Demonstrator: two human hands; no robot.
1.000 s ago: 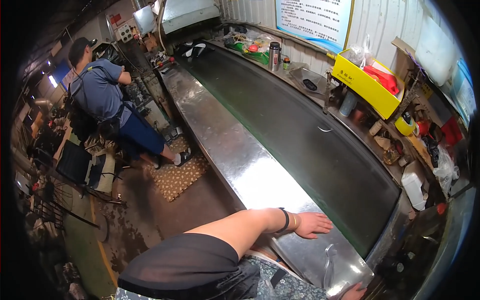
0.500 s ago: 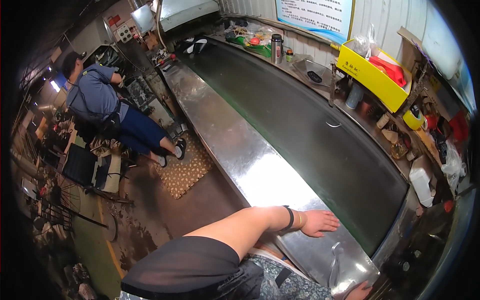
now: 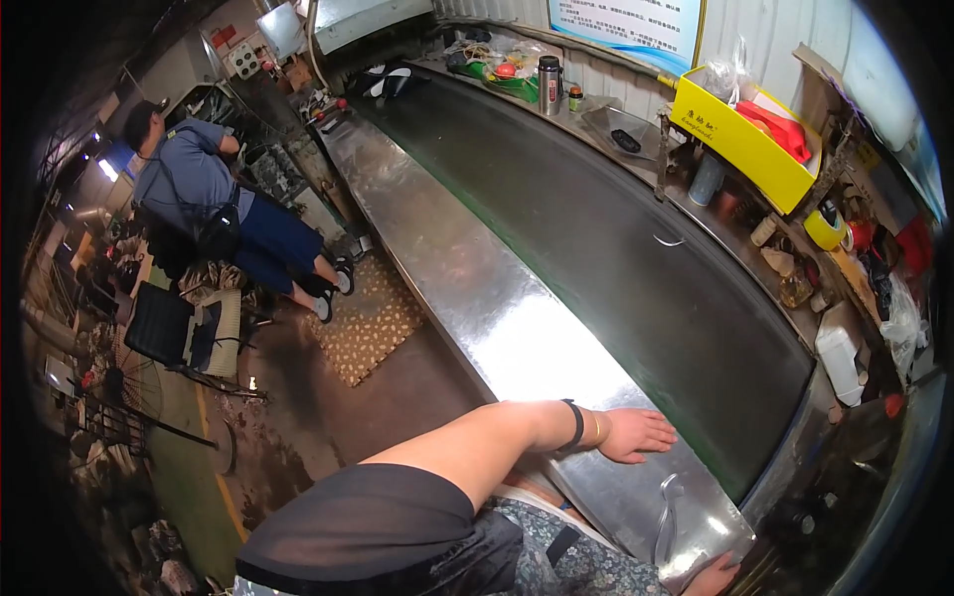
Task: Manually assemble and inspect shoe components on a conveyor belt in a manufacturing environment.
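Note:
My left hand [image 3: 637,435] lies flat on a long shiny metal ledge [image 3: 447,238], fingers stretched out toward the dark belt-like surface [image 3: 596,228] beside it. A dark band and a thin bracelet circle that wrist. At the lower right, my right hand [image 3: 714,575] touches the ledge's near corner; its fingers lie along the edge, and the rest is cut off by the picture's rim. Neither hand holds anything I can see. Between the hands, a thin, pale looped shape [image 3: 667,512] shows on the metal; I cannot make out what it is.
A yellow box [image 3: 735,139] holding red cloth stands on the right, above a cluttered shelf. A thermos [image 3: 550,84] and a dark tray [image 3: 621,134] stand along the far side. At left, a person [image 3: 194,189] stands near a black chair [image 3: 159,323] and a patterned mat [image 3: 363,328].
My hands stay in place on the ledge. The person at left has shifted their feet slightly left and nearer together. The view has moved a little.

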